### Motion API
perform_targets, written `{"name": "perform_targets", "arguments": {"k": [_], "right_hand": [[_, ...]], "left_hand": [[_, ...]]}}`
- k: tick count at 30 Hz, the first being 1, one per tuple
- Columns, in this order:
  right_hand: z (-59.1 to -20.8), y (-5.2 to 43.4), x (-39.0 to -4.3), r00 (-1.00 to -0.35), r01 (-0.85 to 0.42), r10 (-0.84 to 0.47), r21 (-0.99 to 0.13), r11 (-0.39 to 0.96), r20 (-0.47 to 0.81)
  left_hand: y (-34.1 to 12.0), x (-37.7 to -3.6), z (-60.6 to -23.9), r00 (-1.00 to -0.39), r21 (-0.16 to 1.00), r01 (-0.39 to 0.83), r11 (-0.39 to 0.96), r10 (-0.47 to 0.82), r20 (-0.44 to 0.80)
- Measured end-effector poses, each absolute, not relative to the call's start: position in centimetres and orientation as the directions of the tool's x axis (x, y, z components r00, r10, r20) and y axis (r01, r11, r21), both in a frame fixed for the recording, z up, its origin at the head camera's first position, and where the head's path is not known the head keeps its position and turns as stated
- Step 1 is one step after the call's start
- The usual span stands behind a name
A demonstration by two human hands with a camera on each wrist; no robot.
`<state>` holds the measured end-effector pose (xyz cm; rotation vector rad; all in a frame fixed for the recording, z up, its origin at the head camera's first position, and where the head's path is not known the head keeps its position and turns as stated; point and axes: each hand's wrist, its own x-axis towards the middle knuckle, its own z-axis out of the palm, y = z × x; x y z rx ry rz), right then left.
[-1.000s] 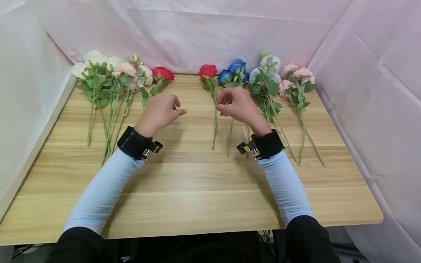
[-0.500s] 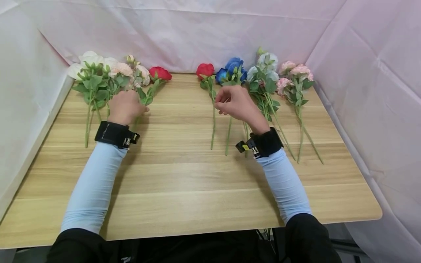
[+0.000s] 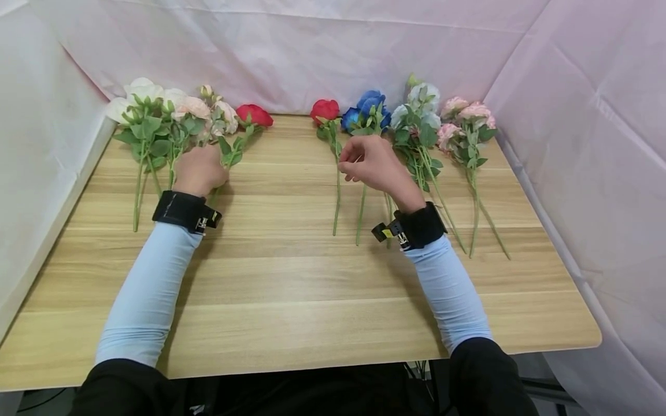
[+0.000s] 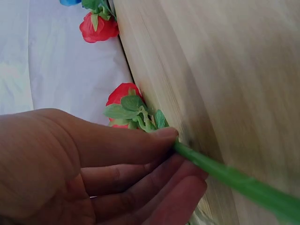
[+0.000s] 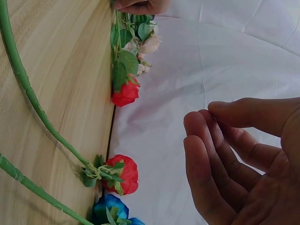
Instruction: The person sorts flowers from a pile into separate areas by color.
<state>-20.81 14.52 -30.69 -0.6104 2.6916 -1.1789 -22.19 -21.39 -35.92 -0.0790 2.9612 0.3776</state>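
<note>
At the left of the table, my left hand [image 3: 199, 170] pinches the green stem [image 4: 229, 178] of a red rose [image 3: 255, 115] between thumb and fingers. The bloom lies toward the back edge with leaves just below it. My right hand [image 3: 376, 164] hovers over the stems of a second red rose [image 3: 325, 108] and a blue rose [image 3: 370, 103]. Its fingers [image 5: 197, 154] are loosely curled, thumb meeting the index finger, with nothing between them. In the right wrist view both stems run past beside that hand.
White flowers [image 3: 141, 92] and pale pink flowers [image 3: 193, 108] lie left of the left-hand red rose. Light blue flowers [image 3: 424, 95] and pink flowers [image 3: 476, 112] lie at the right. A pale cloth [image 3: 291, 52] hangs behind the wooden table [image 3: 312, 312].
My left hand has moved left from over the table's middle and now pinches the red rose's stem. The right hand has stayed nearly still.
</note>
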Motion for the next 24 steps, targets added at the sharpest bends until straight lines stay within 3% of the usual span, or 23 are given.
{"name": "perform_targets", "arguments": {"k": [9, 14, 24], "right_hand": [[-30.8, 14.5, -20.9, -0.908, -0.308, -0.418, -0.733, 0.607, 0.035], [-30.8, 14.7, -20.9, -0.909, -0.302, -0.415, -0.736, 0.606, 0.031], [-30.5, 14.9, -20.7, -0.910, -0.300, -0.414, -0.732, 0.612, 0.026]], "left_hand": [[-21.3, -21.7, -35.4, -0.996, 0.303, -0.047, 0.952, -0.022, -0.086], [-21.0, -21.1, -34.1, -0.999, 0.382, 0.020, 0.924, 0.004, 0.043], [-19.9, -19.5, -30.7, -0.961, 0.420, 0.098, 0.902, -0.024, 0.276]]}}
